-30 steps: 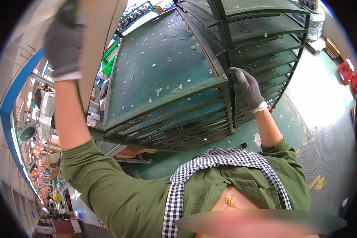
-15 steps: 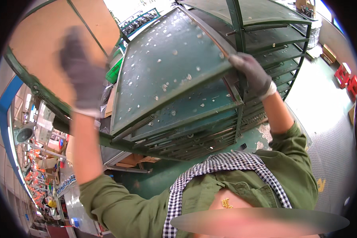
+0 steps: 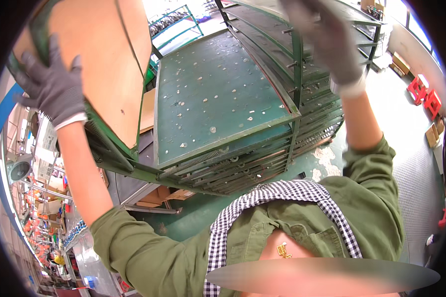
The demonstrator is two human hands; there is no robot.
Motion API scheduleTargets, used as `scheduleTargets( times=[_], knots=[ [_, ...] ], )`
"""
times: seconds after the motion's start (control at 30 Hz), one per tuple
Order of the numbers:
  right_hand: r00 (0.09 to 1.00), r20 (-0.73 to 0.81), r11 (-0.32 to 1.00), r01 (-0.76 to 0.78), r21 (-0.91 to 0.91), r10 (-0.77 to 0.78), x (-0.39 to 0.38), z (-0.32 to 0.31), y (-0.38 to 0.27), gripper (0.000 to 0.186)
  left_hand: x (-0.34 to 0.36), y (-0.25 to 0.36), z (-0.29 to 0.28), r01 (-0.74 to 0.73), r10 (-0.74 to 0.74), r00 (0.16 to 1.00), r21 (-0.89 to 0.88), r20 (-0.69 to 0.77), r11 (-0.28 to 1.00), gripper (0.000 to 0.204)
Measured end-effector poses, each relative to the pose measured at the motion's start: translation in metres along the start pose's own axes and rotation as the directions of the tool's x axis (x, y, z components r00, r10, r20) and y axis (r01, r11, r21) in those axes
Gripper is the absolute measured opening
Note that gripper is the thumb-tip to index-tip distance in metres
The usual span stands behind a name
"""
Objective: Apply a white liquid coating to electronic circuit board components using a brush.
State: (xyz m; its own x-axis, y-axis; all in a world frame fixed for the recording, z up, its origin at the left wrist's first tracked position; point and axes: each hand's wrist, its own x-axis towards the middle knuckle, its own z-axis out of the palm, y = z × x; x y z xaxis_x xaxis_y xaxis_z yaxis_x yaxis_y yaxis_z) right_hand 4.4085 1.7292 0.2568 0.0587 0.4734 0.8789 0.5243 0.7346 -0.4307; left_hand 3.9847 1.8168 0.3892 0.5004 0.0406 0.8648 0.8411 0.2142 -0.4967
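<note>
My left hand (image 3: 54, 86), in a grey glove with a white cuff, is raised at the left with its fingers spread. It is against or just in front of the dark green rim of a tilted-up rack shelf (image 3: 91, 59) with a tan face; whether it touches the rim I cannot tell. At the upper right my right hand (image 3: 329, 47), gloved alike, reaches over the rack and is smeared by motion, its fingertips cut off by the picture's edge. Between the hands lies a green shelf (image 3: 213, 99) dotted with pale spots. Coil springs (image 3: 195, 161) run along its near edge.
More shelves of the green metal rack (image 3: 295, 74) are stacked below and to the right. Cardboard (image 3: 153, 195) lies beneath at the left. Red stools (image 3: 425, 96) stand on the floor at the far right. A fan (image 3: 20, 171) and cluttered workbenches fill the left side.
The spotted shelf has dropped lower, and my right hand has let go of its corner and moved up. My left hand has moved left and down to the tilted shelf's rim.
</note>
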Motion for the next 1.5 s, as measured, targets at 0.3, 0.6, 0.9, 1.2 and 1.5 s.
scheduleTargets(
  times=[0.3,0.6,0.9,1.2,1.5],
  knots=[
    [0.473,0.064,0.466,-0.879,0.098,0.879,-0.251,0.042,0.146,0.057,-0.069,0.114,-0.123,-0.042,0.181,0.961,-0.536,0.21,0.843,0.063],
    [0.933,0.288,0.947,-0.126,-0.296,0.214,-0.018,0.023,0.021,0.061,-0.154,0.237,-0.088,0.004,0.182,0.961,-0.671,0.207,0.741,0.063],
    [0.856,0.086,0.86,-0.511,-0.019,0.51,-0.166,0.016,0.066,0.023,-0.117,0.121,-0.042,0.159,-0.119,0.981,-0.285,0.152,0.945,0.093],
    [0.319,0.184,0.317,-0.948,0.041,0.93,-0.347,0.066,0.222,0.091,-0.144,0.118,-0.048,0.23,-0.226,0.973,-0.122,0.042,0.966,0.09],
    [0.651,0.622,0.567,-0.735,0.372,0.435,-0.037,0.102,0.11,0.063,-0.304,0.189,-0.154,0.597,-0.355,0.781,-0.448,0.514,0.665,0.064]
  ],
)
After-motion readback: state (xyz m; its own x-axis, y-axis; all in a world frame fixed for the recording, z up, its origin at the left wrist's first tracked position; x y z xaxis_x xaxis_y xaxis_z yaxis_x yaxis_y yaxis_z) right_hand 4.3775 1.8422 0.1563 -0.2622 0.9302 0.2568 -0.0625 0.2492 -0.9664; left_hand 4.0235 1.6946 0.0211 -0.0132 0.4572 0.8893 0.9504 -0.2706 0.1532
